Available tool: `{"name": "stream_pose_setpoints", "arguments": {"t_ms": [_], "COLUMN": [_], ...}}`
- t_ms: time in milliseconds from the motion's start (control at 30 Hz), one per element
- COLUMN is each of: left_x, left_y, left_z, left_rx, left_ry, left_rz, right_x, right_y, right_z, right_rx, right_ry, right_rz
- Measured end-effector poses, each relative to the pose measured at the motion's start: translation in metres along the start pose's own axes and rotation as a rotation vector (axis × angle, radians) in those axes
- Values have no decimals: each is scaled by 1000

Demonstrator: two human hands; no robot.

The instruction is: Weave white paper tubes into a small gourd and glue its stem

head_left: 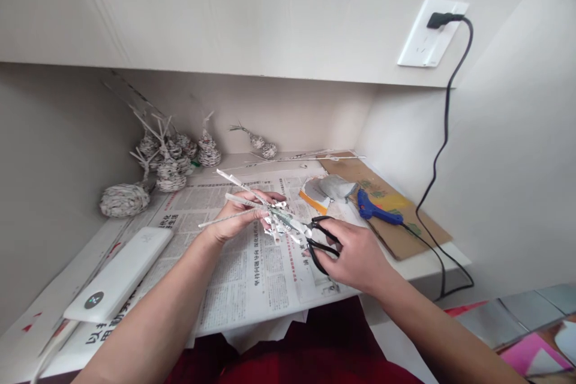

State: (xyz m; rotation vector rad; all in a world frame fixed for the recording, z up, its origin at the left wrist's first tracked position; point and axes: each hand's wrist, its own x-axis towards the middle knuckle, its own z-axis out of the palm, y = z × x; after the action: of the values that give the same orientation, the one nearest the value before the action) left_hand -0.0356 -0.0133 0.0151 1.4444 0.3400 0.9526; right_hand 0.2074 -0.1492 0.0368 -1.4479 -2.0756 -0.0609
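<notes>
In the middle of the head view my left hand (pixel 238 216) is closed on a small woven piece of rolled newspaper strips (pixel 278 223), with several stick-like ends poking out to the left. My right hand (pixel 355 251) has its fingers through the black handles of a pair of scissors (pixel 321 240). The handles are spread apart, and the blades reach left to the woven piece. Whether the blades close on a strip is too small to make out. Newspaper sheets (pixel 220 294) cover the table beneath both hands.
Several woven paper gourds (pixel 171 174) stand at the back left. A white power bank (pixel 119 276) lies at the left. On the right, a blue glue gun (pixel 378 209) rests on a cardboard sheet (pixel 400 240); a black cord (pixel 445 126) hangs from the wall socket (pixel 432 33).
</notes>
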Motion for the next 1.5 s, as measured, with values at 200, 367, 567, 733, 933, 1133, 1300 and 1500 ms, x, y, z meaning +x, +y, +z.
{"name": "stream_pose_setpoints", "arguments": {"t_ms": [200, 367, 567, 733, 933, 1133, 1300, 1500], "left_x": [0, -1, 0, 0, 1, 0, 0, 1], "left_y": [-6, -10, -9, -12, -14, -12, -4, -4], "left_z": [0, -2, -2, -2, -1, 4, 9, 10], "left_rx": [-35, -60, -85, -70, -50, -27, -37, -61], "left_ry": [-47, -61, -47, -18, 12, 56, 54, 89], "left_rz": [-64, -85, -97, -92, -128, -159, -168, -210], "right_x": [8, 9, 7, 7, 7, 7, 9, 10], "right_y": [-1, 5, 9, 7, 4, 5, 5, 2], "right_z": [7, 15, 19, 19, 20, 22, 19, 23], "right_rx": [29, 61, 22, 15, -20, -55, 42, 204], "right_ry": [22, 2, 67, 76, 46, 2, -93, -183], "right_rz": [-15, -30, -64, -72, -36, -14, 34, 124]}}
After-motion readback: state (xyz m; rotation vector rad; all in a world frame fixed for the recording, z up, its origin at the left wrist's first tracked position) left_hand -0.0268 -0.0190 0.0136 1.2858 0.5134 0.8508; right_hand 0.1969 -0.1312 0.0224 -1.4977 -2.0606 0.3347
